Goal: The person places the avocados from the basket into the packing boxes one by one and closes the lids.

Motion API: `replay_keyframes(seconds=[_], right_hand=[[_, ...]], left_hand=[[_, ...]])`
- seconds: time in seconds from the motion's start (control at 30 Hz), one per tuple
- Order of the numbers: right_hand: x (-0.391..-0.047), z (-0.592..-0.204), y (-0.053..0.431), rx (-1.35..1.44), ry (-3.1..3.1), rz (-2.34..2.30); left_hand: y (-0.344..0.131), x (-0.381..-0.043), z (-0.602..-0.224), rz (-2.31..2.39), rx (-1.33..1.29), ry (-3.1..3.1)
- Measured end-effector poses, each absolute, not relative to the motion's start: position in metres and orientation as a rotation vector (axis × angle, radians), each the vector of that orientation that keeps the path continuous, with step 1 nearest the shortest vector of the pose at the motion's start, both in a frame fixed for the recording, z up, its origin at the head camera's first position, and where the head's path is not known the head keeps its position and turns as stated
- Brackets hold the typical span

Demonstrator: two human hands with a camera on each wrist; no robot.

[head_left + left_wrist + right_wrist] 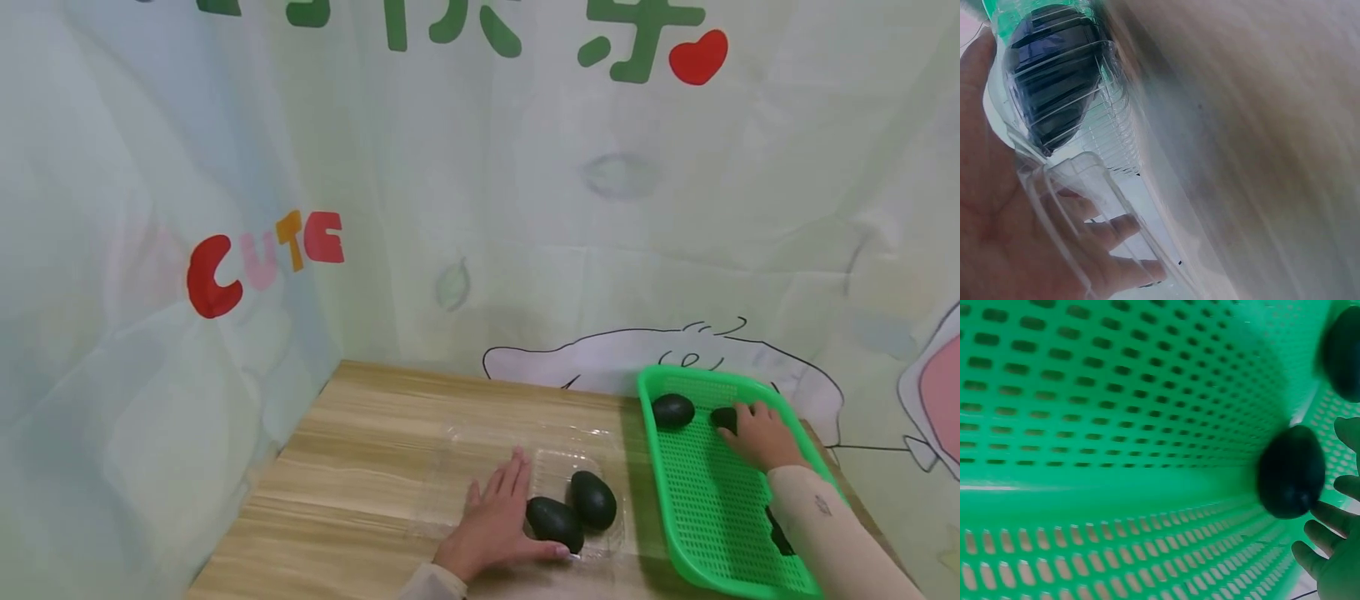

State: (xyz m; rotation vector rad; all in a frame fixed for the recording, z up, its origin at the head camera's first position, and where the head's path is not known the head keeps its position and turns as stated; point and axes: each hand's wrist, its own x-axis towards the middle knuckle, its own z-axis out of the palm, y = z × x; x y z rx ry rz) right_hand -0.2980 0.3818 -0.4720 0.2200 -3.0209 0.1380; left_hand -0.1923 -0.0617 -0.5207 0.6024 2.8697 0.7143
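Observation:
My left hand [495, 521] lies spread on a clear plastic container [581, 458], its fingers straight and its thumb along the near side of a dark avocado [555, 523]. A second avocado [593, 501] sits against that one in the container. Through the ridged plastic, the left wrist view shows an avocado [1054, 81] above the palm. My right hand [765, 437] reaches into a green basket [701, 500] over an avocado [724, 419]. In the right wrist view its fingers are spread, fingertips right at that avocado [1292, 472]. Another avocado [672, 411] lies in the basket's far left corner.
The container stands on a wood-grain table [352, 467], left of the basket. A printed cloth [480, 275] hangs behind and along the left side. Partly behind the right sleeve [832, 525], a dark shape [780, 533] shows over the basket.

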Motion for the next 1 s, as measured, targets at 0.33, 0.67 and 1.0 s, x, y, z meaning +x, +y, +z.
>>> replay_keyframes(seconds=[0.33,0.67,1.0], right_hand=[[-0.298,-0.480,0.391,0.164,-3.052,0.205],[-0.303,-0.485,0.389,0.229,-3.014,0.179],[-0.302,-0.493,0.380,0.240,-3.130,0.178]], left_hand=[[-0.061,-0.193,-0.521,0.707,0.590,2.865],[-0.060,-0.191,-0.522,0.704,0.593,2.896],[-0.059,-0.190,-0.520,0.693,0.592,2.898]])
